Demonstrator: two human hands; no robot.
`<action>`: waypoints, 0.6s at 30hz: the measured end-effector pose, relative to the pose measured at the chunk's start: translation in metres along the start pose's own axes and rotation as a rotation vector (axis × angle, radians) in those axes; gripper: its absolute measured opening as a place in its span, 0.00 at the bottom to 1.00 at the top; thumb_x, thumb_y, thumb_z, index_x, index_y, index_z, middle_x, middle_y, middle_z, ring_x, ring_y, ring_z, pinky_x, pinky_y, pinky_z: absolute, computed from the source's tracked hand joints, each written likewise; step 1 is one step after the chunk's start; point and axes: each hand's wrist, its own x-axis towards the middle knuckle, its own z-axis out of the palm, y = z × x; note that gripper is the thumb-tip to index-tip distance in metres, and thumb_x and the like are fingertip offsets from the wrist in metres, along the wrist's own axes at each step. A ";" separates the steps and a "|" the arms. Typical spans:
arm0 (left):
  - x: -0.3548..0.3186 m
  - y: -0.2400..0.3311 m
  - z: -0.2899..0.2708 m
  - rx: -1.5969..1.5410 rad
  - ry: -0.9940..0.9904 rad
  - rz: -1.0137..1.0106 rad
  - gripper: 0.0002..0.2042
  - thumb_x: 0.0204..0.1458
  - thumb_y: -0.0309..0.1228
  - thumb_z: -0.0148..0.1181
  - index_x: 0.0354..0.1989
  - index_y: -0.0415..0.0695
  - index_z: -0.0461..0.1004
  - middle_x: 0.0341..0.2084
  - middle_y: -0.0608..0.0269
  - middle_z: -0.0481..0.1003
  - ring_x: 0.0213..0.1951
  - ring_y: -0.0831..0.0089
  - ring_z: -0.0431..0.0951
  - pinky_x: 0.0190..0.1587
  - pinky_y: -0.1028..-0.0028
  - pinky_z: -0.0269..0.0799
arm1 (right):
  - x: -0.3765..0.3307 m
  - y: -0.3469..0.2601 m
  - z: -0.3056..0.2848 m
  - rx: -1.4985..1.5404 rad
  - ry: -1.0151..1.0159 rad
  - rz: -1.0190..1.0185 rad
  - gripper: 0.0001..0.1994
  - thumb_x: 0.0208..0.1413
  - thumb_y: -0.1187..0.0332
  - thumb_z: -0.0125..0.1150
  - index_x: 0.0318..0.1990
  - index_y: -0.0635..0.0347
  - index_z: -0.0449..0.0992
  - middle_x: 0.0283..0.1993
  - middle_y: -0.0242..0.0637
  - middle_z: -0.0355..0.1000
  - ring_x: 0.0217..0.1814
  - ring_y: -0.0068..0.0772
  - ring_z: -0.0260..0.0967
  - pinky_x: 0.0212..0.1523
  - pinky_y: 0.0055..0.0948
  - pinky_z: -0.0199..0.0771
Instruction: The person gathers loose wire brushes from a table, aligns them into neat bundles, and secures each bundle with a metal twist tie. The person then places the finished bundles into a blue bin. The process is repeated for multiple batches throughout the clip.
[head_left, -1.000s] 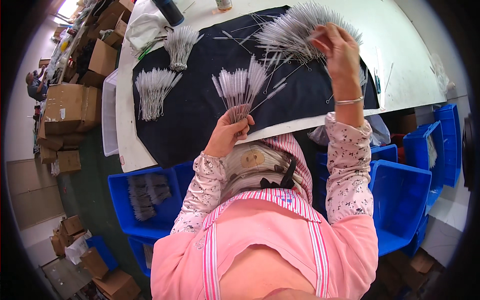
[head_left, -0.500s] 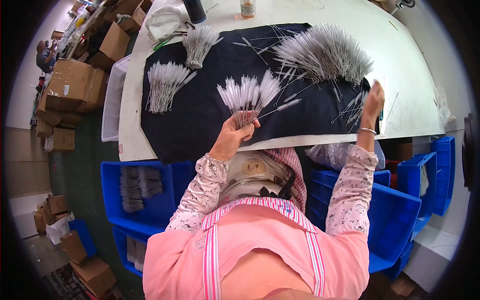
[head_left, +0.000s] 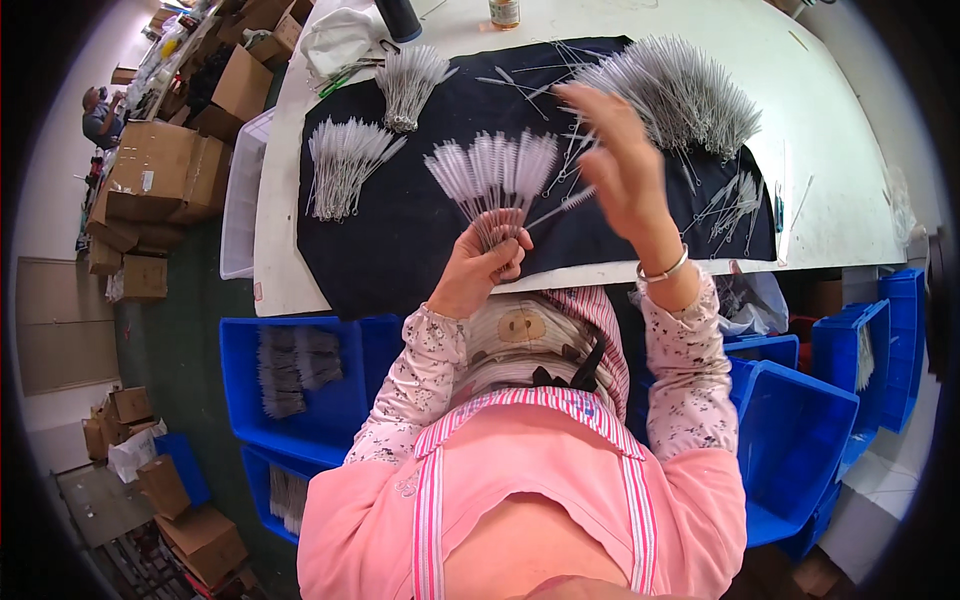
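A fanned bundle of thin wire brushes with white bristles [head_left: 495, 165] is gripped by its wire stems in my left hand [head_left: 485, 258], bristles pointing away from me. My right hand [head_left: 628, 165], slightly smeared by motion, hovers over the black cloth [head_left: 400, 245] with fingers stretched out and nothing visible in them. Just beyond it lies a large heap of the same brushes [head_left: 680, 95]. A single brush [head_left: 563, 206] sits between my hands. Farther right is a small loose group of brushes [head_left: 738, 208]. Two gathered bundles, one nearer [head_left: 348, 165] and one farther [head_left: 408, 85], rest at the left.
The white table [head_left: 830, 160] extends beyond the cloth. A dark bottle [head_left: 398, 18], a small jar [head_left: 504, 12] and a white rag [head_left: 340, 40] stand along its far side. Blue bins flank me, the left one [head_left: 375, 390] holding brushes. Cardboard boxes [head_left: 165, 175] and a person [head_left: 103, 118] are far left.
My right hand has swung from the loose brushes at the right edge to the left, near the big heap. My left hand keeps its bundle in nearly the same place.
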 end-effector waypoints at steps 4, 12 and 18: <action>0.006 0.002 0.006 -0.066 0.018 0.034 0.14 0.54 0.22 0.56 0.49 0.47 0.68 0.34 0.62 0.73 0.29 0.78 0.69 0.26 0.81 0.62 | -0.031 0.010 0.017 0.542 0.551 0.496 0.14 0.56 0.73 0.56 0.50 0.68 0.71 0.38 0.34 0.74 0.36 0.17 0.68 0.37 0.17 0.69; 0.003 -0.004 0.011 0.031 0.100 -0.015 0.07 0.57 0.29 0.55 0.42 0.49 0.66 0.31 0.65 0.73 0.27 0.83 0.69 0.23 0.86 0.62 | -0.073 -0.004 0.085 0.965 0.214 0.878 0.05 0.55 0.71 0.59 0.36 0.63 0.73 0.28 0.27 0.71 0.26 0.13 0.64 0.26 0.14 0.64; 0.005 -0.006 0.019 0.103 0.221 0.029 0.07 0.59 0.33 0.53 0.42 0.48 0.66 0.29 0.66 0.73 0.26 0.84 0.68 0.22 0.86 0.60 | -0.075 -0.002 0.095 1.019 0.292 0.897 0.07 0.55 0.70 0.61 0.37 0.63 0.74 0.28 0.28 0.72 0.23 0.12 0.63 0.23 0.14 0.61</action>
